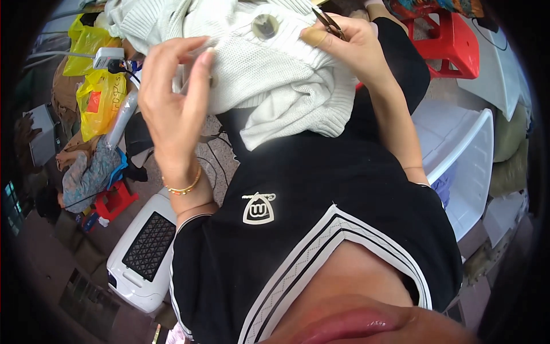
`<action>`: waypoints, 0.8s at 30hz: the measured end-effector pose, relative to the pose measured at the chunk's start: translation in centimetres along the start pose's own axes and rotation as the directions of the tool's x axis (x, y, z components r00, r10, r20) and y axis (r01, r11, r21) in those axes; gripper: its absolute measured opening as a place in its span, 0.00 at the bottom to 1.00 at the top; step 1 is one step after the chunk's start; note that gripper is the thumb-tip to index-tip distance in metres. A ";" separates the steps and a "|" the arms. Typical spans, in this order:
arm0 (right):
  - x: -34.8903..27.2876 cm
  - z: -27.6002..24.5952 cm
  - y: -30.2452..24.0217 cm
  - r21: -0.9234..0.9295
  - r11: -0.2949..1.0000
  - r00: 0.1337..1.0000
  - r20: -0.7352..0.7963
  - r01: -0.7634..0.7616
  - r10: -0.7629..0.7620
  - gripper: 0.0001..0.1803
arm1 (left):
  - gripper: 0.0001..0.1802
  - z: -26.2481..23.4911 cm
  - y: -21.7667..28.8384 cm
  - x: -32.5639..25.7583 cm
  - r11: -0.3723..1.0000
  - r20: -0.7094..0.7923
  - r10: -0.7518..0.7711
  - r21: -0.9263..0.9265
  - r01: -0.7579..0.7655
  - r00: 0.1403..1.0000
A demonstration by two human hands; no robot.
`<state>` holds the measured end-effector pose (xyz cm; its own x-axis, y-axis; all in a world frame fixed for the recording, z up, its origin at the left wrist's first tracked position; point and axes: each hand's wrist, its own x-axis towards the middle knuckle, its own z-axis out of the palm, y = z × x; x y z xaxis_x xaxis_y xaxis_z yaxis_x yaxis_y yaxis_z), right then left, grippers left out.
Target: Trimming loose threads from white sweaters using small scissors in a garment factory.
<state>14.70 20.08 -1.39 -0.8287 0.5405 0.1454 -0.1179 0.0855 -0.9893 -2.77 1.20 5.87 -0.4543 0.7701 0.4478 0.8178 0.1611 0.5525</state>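
Observation:
A white knitted garment [258, 80] lies bunched across my lap, with ribbed bands along some edges. My left hand [177, 94] is at its left side, thumb and index fingertips close together at the knit and appearing to pinch it. At the upper right, my right hand [352, 49] grips small dark metal snips [329, 24] that point up and left. A tan covering wraps the right thumb, which rests against the cloth. Between the hands, a round greyish spot or disc [265, 26] shows on the knit; its kind is unclear.
Yellow plastic bags [100, 103] and a white power strip [109, 58] are on the left. A white case with a black mesh panel [143, 252] stands lower left. On the right are a red stool [452, 46] and a translucent bin [484, 166]. Another person [86, 178] is at far left.

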 end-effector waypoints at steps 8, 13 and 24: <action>-0.1 -0.2 1.3 0.011 0.994 0.994 0.025 0.105 -0.105 0.11 | 0.11 3.2 1.6 1.1 0.983 -0.050 0.104 -0.144 -0.110 0.993; -0.2 -1.3 0.7 -0.133 0.991 0.992 0.128 0.010 0.007 0.08 | 0.18 3.0 1.8 0.4 0.993 -0.041 0.088 -0.072 -0.091 0.995; 3.0 0.6 -2.1 -0.416 0.838 0.936 0.153 0.353 -0.317 0.22 | 0.12 4.9 0.8 0.8 0.995 -0.044 0.010 -0.096 -0.014 0.999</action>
<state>12.12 21.04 1.13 -0.8220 0.3502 0.4491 -0.1635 0.6102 -0.7752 -0.78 5.01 3.24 -0.4614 0.7437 0.4837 0.7865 0.0907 0.6109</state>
